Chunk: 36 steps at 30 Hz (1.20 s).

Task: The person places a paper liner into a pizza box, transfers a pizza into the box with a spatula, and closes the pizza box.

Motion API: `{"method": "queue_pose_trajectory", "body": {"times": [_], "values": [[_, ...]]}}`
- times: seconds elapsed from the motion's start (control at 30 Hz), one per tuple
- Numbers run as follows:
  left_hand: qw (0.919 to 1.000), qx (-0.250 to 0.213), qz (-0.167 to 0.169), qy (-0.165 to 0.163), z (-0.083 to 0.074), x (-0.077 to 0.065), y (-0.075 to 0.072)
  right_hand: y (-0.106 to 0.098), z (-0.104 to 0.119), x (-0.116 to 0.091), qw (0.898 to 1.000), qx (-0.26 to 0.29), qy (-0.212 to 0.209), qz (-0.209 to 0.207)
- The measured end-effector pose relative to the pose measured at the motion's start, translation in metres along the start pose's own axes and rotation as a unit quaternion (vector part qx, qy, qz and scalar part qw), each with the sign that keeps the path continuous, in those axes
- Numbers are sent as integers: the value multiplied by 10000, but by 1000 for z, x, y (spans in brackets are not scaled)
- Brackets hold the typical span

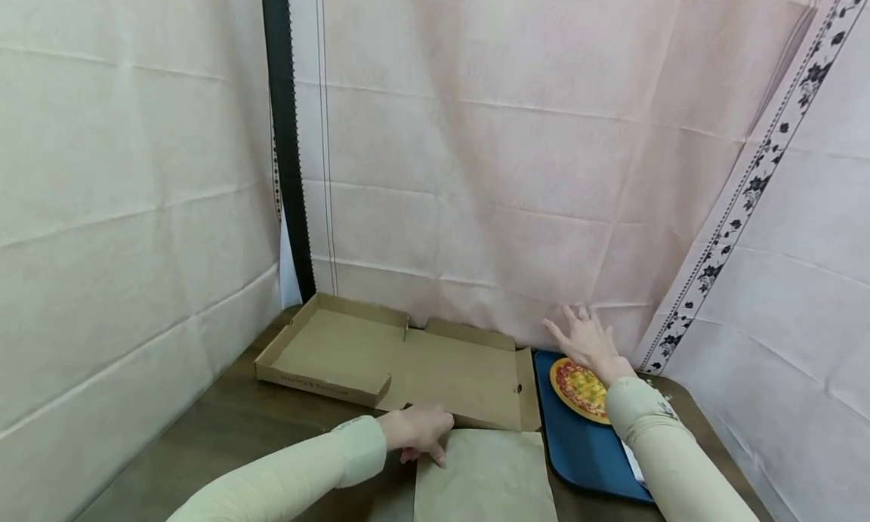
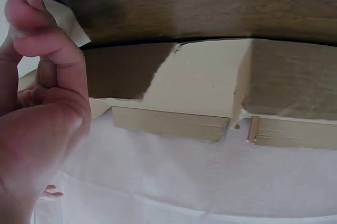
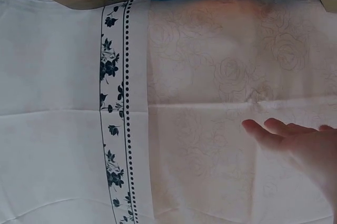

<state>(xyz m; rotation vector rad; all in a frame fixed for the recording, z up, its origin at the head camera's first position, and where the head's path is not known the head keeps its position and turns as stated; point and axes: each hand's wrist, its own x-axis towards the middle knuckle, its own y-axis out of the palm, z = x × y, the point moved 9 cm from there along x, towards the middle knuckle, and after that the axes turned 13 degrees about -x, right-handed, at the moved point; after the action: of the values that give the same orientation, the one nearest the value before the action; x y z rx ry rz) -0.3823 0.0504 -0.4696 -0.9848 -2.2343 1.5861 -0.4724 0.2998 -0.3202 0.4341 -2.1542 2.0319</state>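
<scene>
My left hand (image 1: 420, 429) pinches the upper left corner of a flat brown paper sheet (image 1: 485, 477) at the front of the table. In the left wrist view its fingers (image 2: 63, 58) are curled, and a pale paper corner (image 2: 76, 29) shows behind them. My right hand (image 1: 586, 342) is raised with spread fingers, holding nothing, in front of the back cloth. Below it a round pizza (image 1: 578, 390) lies on a blue tray (image 1: 574, 461), partly hidden by the right wrist. An opened cardboard pizza box (image 1: 462, 371) lies flat behind the left hand.
A white paper (image 1: 632, 461) on the tray is half hidden by the right sleeve. Brown wooden table (image 1: 224, 424) shows at the left. Pale cloth (image 1: 510, 167) hangs behind and on both sides, and a black post (image 1: 288, 129) stands at the back left corner.
</scene>
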Motion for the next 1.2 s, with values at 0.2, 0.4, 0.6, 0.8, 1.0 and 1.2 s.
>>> {"method": "queue_pose_trajectory", "body": {"times": [0.2,0.4,0.6,0.8,1.0,1.2], "values": [[9997,-243,11,-21,-8,3,1,-2,-10,-7,9999,47,156,-56],[9970,-773,-72,-60,-2,4,5,1,-12,-10,9999,93,114,-67],[9958,-875,-260,64,9,4,5,4,-14,-7,9995,211,139,-165],[9954,-724,-476,404,7,6,0,0,-19,-2,9997,159,185,-70],[9939,-400,-627,818,-2,7,-6,-8,-19,0,9997,92,198,-131],[9923,-488,-509,1021,-2,9,-1,-3,-20,-4,9997,143,197,30]]}}
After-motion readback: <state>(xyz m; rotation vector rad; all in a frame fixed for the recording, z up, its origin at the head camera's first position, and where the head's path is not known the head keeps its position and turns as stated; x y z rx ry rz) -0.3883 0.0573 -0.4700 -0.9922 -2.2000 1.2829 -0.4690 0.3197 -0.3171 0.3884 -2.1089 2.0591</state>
